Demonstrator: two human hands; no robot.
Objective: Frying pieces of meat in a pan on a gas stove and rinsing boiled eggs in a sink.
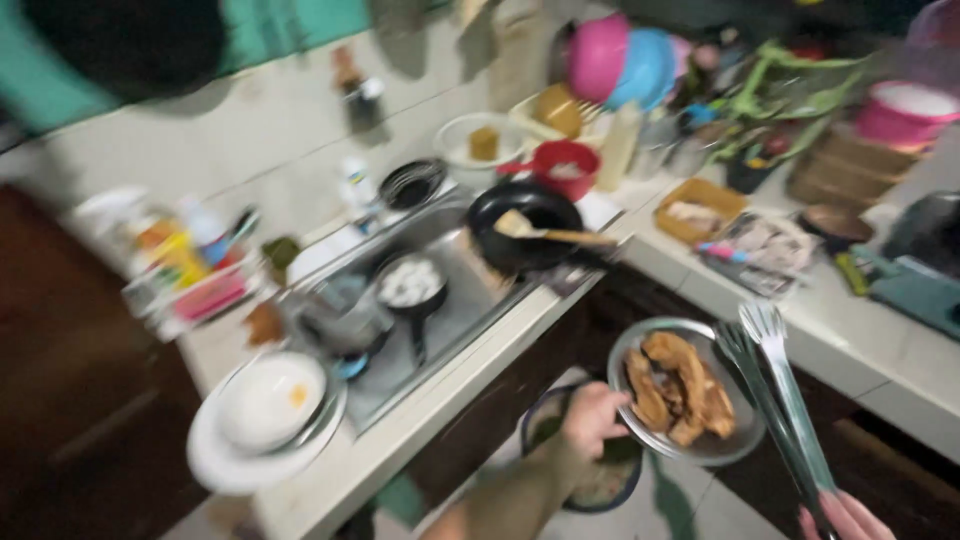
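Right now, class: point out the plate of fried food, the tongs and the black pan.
plate of fried food (625, 352), head view, bare left rim.
tongs (785, 400), head view, mid-arm.
black pan (500, 250), head view, inner base.

A pale tiled table (830, 335) runs along the wall and turns a corner at the far right. Set into it is a steel sink (455, 300); a black frying pan (520, 235) with a wooden spatula (550, 233) rests on its far rim. On the near left stands a stack of white plates (235, 455) with a white bowl (272, 398) on top, and left of that a dish rack (185, 280) with bottles. Far along the table are a red pot (565, 168), a white bowl (478, 140) and stacked pink and blue bowls (620, 60). On the right part lie a yellow tray (705, 210), a printed sheet (765, 250) and a woven basket (845, 165).
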